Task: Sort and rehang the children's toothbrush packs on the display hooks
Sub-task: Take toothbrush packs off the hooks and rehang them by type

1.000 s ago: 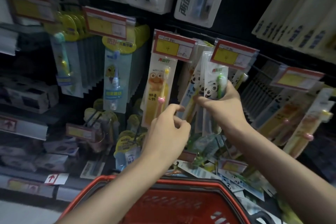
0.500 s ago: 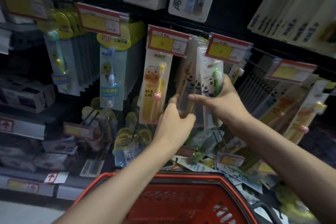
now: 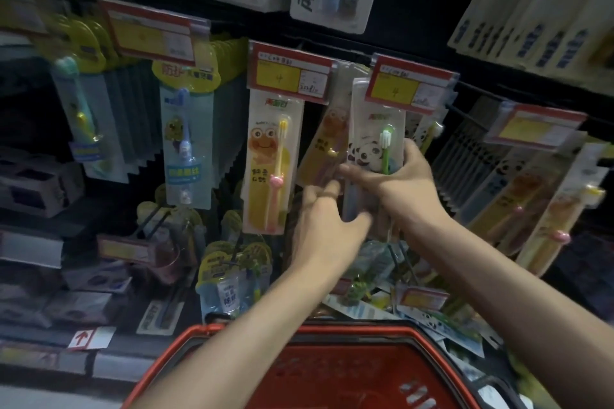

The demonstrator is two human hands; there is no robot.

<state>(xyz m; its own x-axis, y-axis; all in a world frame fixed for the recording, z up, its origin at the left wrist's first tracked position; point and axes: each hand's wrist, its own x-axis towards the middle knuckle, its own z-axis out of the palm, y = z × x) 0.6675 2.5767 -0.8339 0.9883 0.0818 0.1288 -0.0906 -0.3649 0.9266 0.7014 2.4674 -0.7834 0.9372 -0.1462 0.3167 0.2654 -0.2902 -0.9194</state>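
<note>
Head view: right hand [image 3: 402,183] grips clear panda-print toothbrush pack [image 3: 367,151], top behind red-yellow price tag [image 3: 410,85]. Left hand [image 3: 327,219] blurred beside orange pack [image 3: 327,143], finger state unclear. Heap of loose packs [image 3: 432,312] below: much likely unsorted.

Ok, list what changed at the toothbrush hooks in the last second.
The left hand moved right and up, away from the yellow frog pack. Its blurred fingers now reach the lower part of the packs under the right hand. The right hand kept its grip on the panda pack at the hook. The frog pack and the red basket stayed put.
</note>
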